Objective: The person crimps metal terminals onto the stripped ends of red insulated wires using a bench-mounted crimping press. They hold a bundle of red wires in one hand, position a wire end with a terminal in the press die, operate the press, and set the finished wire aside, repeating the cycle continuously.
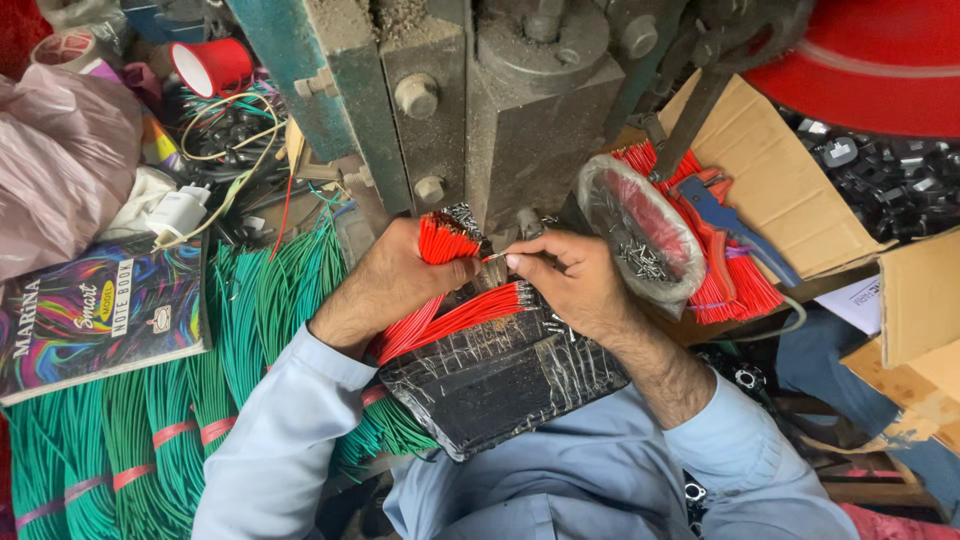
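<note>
At the foot of the grey press [520,110], the left hand [385,285] grips a bundle of red wires [445,240] in a closed fist, while the right hand [570,285] pinches a single red wire [494,257] between fingertips, above a black pad [500,385] beside green wire bundles [150,420].

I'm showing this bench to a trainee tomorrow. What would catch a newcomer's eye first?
Probably the bright red wires bunched in the left hand at the centre, with the right hand pinching one wire end below the grey press. Next, the green wire bundles spread across the lower left.
</note>
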`<state>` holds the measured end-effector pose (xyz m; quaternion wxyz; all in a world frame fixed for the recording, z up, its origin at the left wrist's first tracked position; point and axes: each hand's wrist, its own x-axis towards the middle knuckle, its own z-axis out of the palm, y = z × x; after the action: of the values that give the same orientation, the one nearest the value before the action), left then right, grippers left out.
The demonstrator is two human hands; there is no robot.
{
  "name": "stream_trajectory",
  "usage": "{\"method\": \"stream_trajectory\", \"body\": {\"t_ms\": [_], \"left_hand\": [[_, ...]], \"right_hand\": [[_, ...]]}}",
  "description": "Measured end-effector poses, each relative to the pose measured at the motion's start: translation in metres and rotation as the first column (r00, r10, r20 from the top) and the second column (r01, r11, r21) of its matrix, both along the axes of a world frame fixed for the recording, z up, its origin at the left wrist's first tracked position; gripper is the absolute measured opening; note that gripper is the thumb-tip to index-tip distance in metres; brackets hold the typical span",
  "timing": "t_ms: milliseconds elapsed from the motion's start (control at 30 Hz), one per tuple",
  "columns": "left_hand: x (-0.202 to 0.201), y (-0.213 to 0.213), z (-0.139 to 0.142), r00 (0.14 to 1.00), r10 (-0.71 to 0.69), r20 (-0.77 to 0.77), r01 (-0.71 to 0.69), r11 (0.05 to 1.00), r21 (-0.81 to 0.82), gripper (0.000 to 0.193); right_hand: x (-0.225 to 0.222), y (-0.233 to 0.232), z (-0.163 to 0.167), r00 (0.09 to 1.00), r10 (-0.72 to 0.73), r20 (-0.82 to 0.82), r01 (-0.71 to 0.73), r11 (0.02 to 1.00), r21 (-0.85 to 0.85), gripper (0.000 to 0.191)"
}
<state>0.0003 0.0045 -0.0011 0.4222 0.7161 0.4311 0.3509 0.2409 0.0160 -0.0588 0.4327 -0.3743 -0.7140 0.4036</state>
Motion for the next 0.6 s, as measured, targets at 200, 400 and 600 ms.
{"method": "stream_trajectory", "body": {"t_ms": [200,400,600], "left_hand": [[-0.002,-0.003,0.006,0.993,-0.077,0.093,0.079,0.997,-0.015,0.009],[0.002,-0.002,0.003,0.997,-0.060,0.038,0.061,0.998,-0.032,0.009],[0.000,-0.001,0.006,0.987,-0.139,0.080,0.139,0.990,0.008,0.009]], "right_hand": [[0.033,-0.023,0.026,0.985,-0.078,0.156,0.071,0.996,0.049,0.012],[0.036,-0.030,0.026,0.834,-0.297,0.466,0.049,0.880,0.473,0.011],[0.038,-0.028,0.013,0.899,-0.278,0.338,0.189,0.943,0.273,0.009]]}}
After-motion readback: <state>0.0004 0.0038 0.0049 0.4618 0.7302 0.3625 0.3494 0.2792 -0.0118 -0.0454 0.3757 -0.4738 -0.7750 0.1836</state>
